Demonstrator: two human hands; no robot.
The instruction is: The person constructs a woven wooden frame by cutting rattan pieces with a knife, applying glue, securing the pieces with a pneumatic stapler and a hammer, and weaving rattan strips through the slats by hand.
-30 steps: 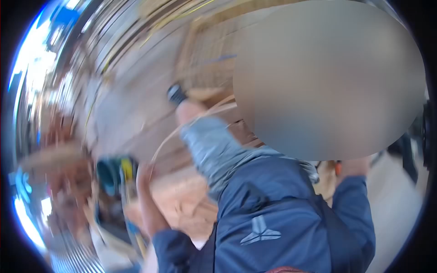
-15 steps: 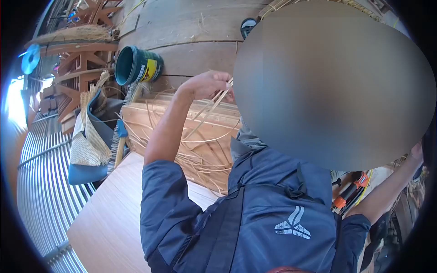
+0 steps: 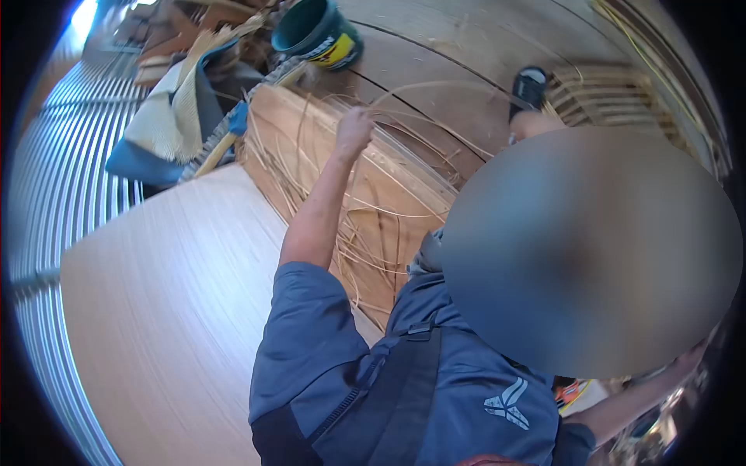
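Note:
My left hand [image 3: 355, 132] is closed round thin pale strips [image 3: 435, 123], which arc from it toward the right. It is over the edge of a wooden box or panel [image 3: 299, 128] with many loose strips lying on it. At the far right, my right hand [image 3: 690, 360] shows only in part beside a large blurred patch, and its fingers are hidden. An orange tool [image 3: 569, 392] lies near my right forearm, partly covered by the patch.
A green bucket [image 3: 338, 46] stands on the plank floor beyond the box. A pale smooth board [image 3: 179, 287] lies at the left, near corrugated metal [image 3: 93, 132] and a blue and cream cloth [image 3: 167, 128]. A slatted wooden piece [image 3: 614, 97] is at the upper right.
The view has turned, and the bucket and box now appear farther right. My left hand has moved away from the blurred patch, with the strips stretched out between. The foot shows more fully.

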